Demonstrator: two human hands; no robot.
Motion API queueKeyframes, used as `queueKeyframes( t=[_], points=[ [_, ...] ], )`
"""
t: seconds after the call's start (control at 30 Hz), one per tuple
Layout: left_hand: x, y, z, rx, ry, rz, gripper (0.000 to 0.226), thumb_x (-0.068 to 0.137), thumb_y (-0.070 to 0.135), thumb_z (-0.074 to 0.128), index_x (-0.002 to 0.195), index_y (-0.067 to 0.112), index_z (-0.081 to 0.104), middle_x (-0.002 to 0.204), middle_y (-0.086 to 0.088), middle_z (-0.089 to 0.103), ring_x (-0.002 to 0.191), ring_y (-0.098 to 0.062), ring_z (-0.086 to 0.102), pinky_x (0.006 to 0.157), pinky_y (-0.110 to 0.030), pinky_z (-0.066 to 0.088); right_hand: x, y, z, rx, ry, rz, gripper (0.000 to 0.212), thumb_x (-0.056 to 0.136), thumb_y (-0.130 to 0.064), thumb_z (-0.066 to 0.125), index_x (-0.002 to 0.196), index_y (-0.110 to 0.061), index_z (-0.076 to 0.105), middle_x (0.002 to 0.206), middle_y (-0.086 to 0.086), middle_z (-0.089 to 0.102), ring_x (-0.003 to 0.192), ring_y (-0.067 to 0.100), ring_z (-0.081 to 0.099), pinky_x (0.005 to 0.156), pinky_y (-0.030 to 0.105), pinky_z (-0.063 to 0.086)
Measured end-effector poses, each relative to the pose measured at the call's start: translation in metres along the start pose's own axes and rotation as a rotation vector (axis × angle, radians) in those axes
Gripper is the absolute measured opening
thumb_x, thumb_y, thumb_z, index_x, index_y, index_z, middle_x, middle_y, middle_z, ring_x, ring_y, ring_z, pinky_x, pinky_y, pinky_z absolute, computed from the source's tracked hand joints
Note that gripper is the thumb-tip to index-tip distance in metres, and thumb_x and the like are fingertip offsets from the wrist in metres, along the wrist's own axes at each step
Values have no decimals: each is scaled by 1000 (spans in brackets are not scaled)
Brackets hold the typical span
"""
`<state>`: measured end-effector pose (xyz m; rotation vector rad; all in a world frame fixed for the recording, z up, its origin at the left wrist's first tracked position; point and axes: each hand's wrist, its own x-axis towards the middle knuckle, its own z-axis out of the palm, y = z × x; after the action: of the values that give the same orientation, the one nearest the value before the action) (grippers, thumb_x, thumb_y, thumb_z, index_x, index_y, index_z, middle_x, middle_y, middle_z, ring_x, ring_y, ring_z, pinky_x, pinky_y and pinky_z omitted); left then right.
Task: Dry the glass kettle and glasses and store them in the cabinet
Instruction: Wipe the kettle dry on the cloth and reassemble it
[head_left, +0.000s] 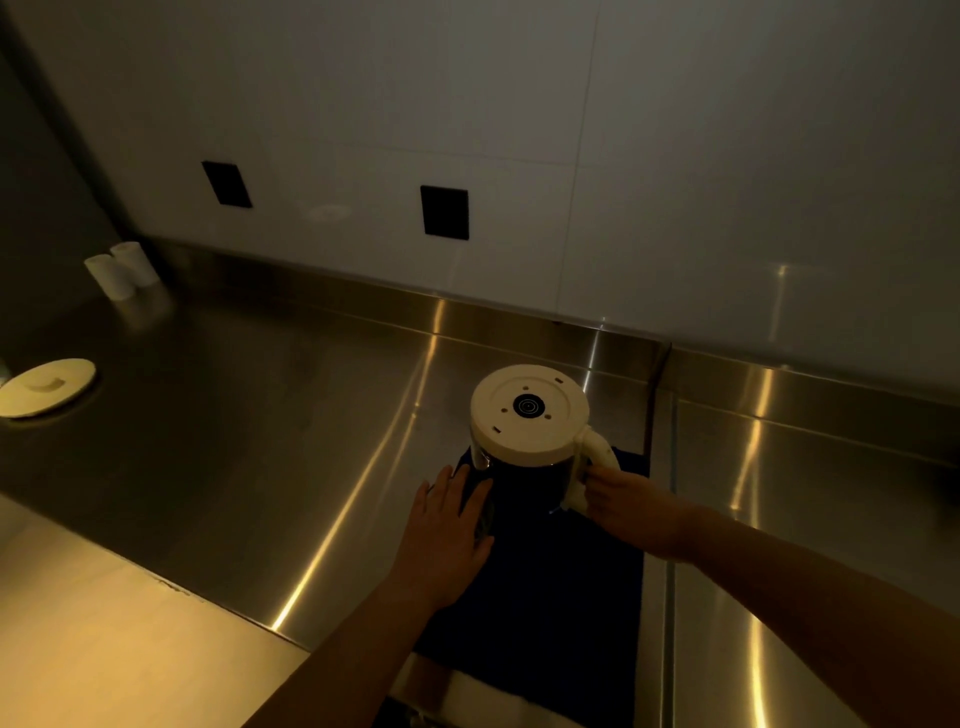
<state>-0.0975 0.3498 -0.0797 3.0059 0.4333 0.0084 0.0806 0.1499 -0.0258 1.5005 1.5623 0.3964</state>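
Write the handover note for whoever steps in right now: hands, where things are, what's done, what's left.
Left hand: open, fingers flat against the glass side of the kettle.
Right hand: grips the kettle's white handle.
Kettle: upside down, base up, on the dark towel on the steel counter.
White round lid: off, lying far left on the counter.
Done: kettle inverted on the towel.
Left: dry the kettle, dry the glasses (none in view), store all in the cabinet (not in view).
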Motion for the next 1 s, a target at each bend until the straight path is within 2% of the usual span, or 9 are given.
queueKeyframes(
  t=[0.07,0.17,0.3,0.33,0.4,0.47,0.77,0.87,1.0],
  points=[
    [0,0,1,3,-2,-1,67,97,49,31,152,26,-1,160,-6,-8,146,-25,-11,115,-40,-12,-2,8,-7,3,-39,-16,38,48,-28,88,83,-35,74,94,-13,72,106,11,64,106,32,36],
    [2,0,2,9,-5,-6,67,97,49,30,152,27,-2,160,-6,-8,146,-24,-11,115,-40,-12,-5,11,-2,-30,-32,-47,37,80,-7,65,114,-19,63,125,1,62,130,26,44,113,41,14],
    [2,0,3,15,6,-9,67,97,50,29,152,27,-1,160,-6,-6,146,-24,-9,115,-39,-12,-5,18,0,-2,-17,-94,35,86,1,53,119,-9,58,130,11,55,135,32,35,114,43,1],
    [2,0,3,16,12,-10,67,97,50,30,152,26,0,160,-6,-5,146,-24,-9,115,-39,-12,-7,18,-4,32,22,-92,33,82,-5,61,114,-15,63,124,5,61,130,27,42,114,41,7],
    [2,0,2,2,22,-18,67,97,49,31,152,25,2,160,-6,-4,146,-23,-8,115,-39,-11,-12,15,-11,112,78,-57,33,57,-29,84,88,-34,72,97,-11,71,107,10,62,108,33,31],
    [1,1,1,-24,19,-28,68,97,49,32,152,23,0,160,-6,-5,146,-22,-9,115,-39,-12,-12,6,-11,196,126,-27,40,37,-41,89,73,-39,73,80,-16,71,89,4,67,97,27,45],
    [-1,3,0,-23,26,-37,74,97,50,31,147,26,-18,160,-5,-9,146,-23,-11,114,-38,-14,-16,-1,-17,450,381,86,45,41,-32,90,82,-30,74,73,-11,67,75,9,66,86,32,53],
    [-2,3,0,-39,30,-35,78,97,50,32,140,27,-29,159,-5,-13,146,-23,-13,113,-38,-15,-13,-6,-17,540,451,131,51,42,-32,91,89,-28,73,76,-10,66,77,10,65,83,33,53],
    [-3,2,-1,-38,32,-27,77,97,50,32,140,28,-28,159,-5,-13,145,-23,-13,113,-38,-15,-13,-9,-11,607,466,185,59,42,-31,92,97,-26,70,83,-8,67,85,13,66,84,39,52]
  ],
)
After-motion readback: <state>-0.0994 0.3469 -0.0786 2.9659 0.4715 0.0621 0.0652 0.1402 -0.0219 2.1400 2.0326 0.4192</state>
